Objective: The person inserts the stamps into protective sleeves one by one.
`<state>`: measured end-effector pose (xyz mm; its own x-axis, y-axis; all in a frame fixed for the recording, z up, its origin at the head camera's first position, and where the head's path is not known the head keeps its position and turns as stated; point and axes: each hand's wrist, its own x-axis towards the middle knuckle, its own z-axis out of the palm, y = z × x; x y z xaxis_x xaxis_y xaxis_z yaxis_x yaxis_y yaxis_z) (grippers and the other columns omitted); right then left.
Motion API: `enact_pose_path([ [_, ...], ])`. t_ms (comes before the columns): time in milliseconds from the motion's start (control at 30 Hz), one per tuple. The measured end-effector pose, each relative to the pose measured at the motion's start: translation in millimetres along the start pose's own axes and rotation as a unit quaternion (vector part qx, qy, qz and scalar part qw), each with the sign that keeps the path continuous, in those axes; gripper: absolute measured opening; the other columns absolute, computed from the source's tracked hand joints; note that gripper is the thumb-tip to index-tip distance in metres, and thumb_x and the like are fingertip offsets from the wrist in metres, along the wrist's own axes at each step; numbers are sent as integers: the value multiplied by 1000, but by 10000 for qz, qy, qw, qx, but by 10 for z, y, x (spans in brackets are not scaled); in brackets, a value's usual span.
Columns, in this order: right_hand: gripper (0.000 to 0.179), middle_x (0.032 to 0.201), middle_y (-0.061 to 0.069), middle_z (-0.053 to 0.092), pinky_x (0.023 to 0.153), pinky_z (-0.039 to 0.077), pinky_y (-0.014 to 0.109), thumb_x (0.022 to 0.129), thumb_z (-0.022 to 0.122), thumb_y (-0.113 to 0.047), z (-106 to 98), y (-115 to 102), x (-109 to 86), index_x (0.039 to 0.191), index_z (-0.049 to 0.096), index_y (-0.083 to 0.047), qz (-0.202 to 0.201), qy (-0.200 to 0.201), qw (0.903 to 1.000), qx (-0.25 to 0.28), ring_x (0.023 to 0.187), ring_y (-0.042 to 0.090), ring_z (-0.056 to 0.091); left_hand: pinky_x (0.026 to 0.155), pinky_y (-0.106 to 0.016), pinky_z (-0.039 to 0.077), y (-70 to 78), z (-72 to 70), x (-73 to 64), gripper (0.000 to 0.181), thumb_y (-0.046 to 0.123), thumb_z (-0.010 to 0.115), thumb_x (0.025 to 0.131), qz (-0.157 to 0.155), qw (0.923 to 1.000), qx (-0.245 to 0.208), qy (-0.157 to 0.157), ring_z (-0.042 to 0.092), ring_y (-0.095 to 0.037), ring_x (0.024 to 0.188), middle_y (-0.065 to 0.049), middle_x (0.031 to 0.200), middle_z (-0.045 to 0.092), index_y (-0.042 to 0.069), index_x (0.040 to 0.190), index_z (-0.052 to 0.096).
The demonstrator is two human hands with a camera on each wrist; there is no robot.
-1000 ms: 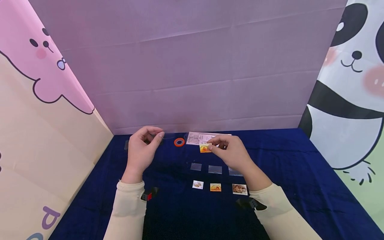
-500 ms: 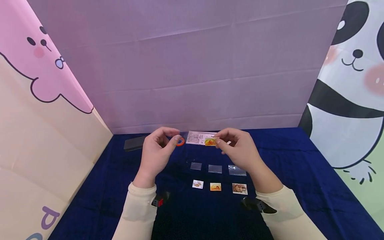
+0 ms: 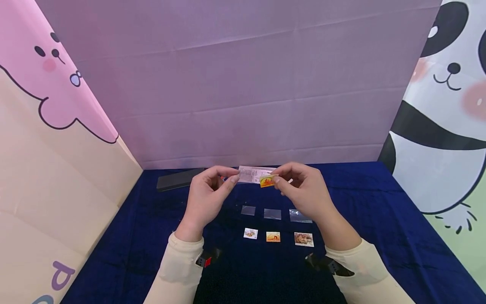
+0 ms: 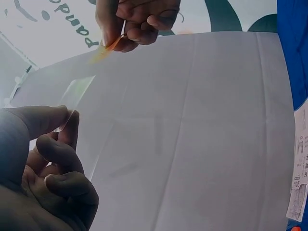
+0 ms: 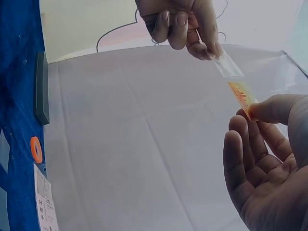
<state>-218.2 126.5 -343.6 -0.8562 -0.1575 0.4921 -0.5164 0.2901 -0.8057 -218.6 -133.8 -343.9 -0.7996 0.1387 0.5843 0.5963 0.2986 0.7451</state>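
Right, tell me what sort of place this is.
Probably a screened-off tabletop workspace: dark blue cloth below, a mauve backdrop behind and a panda print at the right.

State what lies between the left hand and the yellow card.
A piece of clear plastic, pinched by the left hand; the right wrist view shows it.

Person's got both arms [image 3: 178, 270] reaching forward, left grip [image 3: 208, 196] and right grip [image 3: 306, 192] facing each other, roughly level, both in a thumb-and-finger pinch, kinda close together.
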Motion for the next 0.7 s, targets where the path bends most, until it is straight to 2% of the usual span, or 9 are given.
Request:
enact_pose_path([
  [300,8,96,7,72,65,57,26,100,72,-9,-15,-32,-20,107,77,-7,-213,185,9996,24,76,21,66,51,-29,33,-30,25,1,10,22,76,98,69,10000,-21,36,41,-23,54,-2,67,49,15,105,80],
  [533,8,98,8,70,66,57,25,100,71,-6,-20,-61,-41,106,76,-5,-285,314,9990,156,76,20,65,57,-28,41,-21,56,-3,12,24,74,100,-115,9999,81,-31,52,-20,63,4,83,71,15,97,80],
  [700,7,96,7,68,67,57,25,99,72,-5,-7,-86,-61,105,75,-4,-290,457,9982,250,75,21,63,58,-28,42,-8,67,-9,14,24,73,101,-213,9995,207,-53,54,-19,66,5,86,73,14,98,82],
])
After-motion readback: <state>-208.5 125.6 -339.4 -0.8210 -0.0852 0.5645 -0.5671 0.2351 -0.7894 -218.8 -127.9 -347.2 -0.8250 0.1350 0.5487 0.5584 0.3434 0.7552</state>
